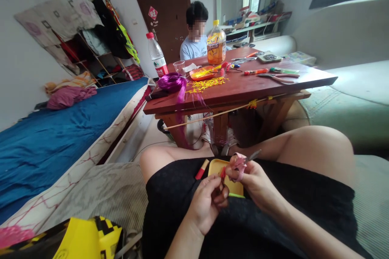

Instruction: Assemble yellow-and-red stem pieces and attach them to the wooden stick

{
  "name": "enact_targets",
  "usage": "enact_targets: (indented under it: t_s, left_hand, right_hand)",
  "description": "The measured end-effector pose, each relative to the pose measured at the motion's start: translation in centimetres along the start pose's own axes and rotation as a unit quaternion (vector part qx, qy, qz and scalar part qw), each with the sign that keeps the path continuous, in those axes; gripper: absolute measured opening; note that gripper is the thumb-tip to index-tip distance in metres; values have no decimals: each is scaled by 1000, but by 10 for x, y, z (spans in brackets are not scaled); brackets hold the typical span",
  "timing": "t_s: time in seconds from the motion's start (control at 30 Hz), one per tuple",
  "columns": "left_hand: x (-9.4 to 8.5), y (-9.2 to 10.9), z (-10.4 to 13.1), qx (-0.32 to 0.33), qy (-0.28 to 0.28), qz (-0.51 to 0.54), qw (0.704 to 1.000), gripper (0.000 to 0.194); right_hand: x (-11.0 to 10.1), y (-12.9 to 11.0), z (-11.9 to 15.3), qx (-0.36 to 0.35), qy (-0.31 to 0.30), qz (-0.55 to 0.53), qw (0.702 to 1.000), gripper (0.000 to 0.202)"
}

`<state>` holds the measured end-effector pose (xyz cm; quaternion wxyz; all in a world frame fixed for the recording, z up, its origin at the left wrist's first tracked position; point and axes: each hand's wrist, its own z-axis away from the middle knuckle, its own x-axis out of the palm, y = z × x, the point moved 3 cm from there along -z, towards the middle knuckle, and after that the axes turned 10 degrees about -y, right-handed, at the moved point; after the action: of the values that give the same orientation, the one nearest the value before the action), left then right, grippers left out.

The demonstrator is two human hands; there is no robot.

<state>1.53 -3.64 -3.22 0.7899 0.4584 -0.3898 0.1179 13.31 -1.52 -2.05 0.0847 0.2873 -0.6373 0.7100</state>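
Pink-handled scissors (240, 166) rest in my right hand (247, 176), their blades pointing up and to the right. My left hand (209, 198) is closed with its fingertips on a small red piece (223, 173), whose kind is too small to make out. The fingers of my right hand come close to the same piece. Under both hands a yellow tray (215, 164) lies on my lap, partly hidden by them. Just left of the tray is a small red and tan tube-like item (201, 170). A bright green strip (236, 195) shows at the tray's lower edge.
A red-brown table (243, 77) ahead holds purple thread (173, 83), yellow pieces (206, 85), an orange dish (203, 73), bottles (216, 44) and pliers (279, 77). A thin stick (212, 116) runs along its near edge. Behind sits a person (192, 48). A bed (75, 125) stands left.
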Motion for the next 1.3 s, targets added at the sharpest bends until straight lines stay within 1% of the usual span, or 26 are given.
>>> enact_targets:
  t_s: [0.07, 0.2, 0.37, 0.47, 0.63, 0.7, 0.77, 0.9, 1.0, 1.13, 1.3]
  left_hand:
    - [-2, 0, 0, 1, 4, -2, 1000, 28]
    - [-2, -1, 0, -4, 7, -4, 1000, 27]
    - [-2, -2, 0, -6, 15, -9, 1000, 23]
    - [-2, -2, -1, 8, 32, -7, 999, 25]
    - [2, -1, -2, 72, 76, -4, 995, 27]
    - [1, -2, -3, 78, 83, -8, 994, 25]
    - [-2, -3, -5, 73, 83, -11, 994, 24]
    - [-13, -5, -11, 55, 82, 7, 995, 24]
    - [-23, -5, -17, 42, 80, 36, 995, 27]
    - [-33, -6, -21, 24, 73, 72, 994, 25]
    - [-40, -12, -24, -12, 74, 101, 992, 25]
  right_hand:
    - [-1, 1, 0, 3, -8, 3, 1000, 34]
    - [6, 4, -1, 16, -40, 6, 999, 40]
    - [10, 1, -2, 18, -40, 14, 999, 44]
    - [7, 2, -1, 14, -17, 20, 1000, 45]
    - [1, 11, 3, -7, 51, 17, 999, 41]
    - [-1, 13, 3, -5, 67, 23, 997, 41]
    - [-4, 14, 1, 1, 68, 36, 997, 42]
    - [-14, 17, -2, 33, 36, 87, 995, 45]
    - [-25, 27, 3, 76, 3, 145, 987, 42]
    - [-35, 45, 14, 129, -56, 219, 965, 33]
    - [-34, 60, 16, 180, -125, 274, 936, 34]
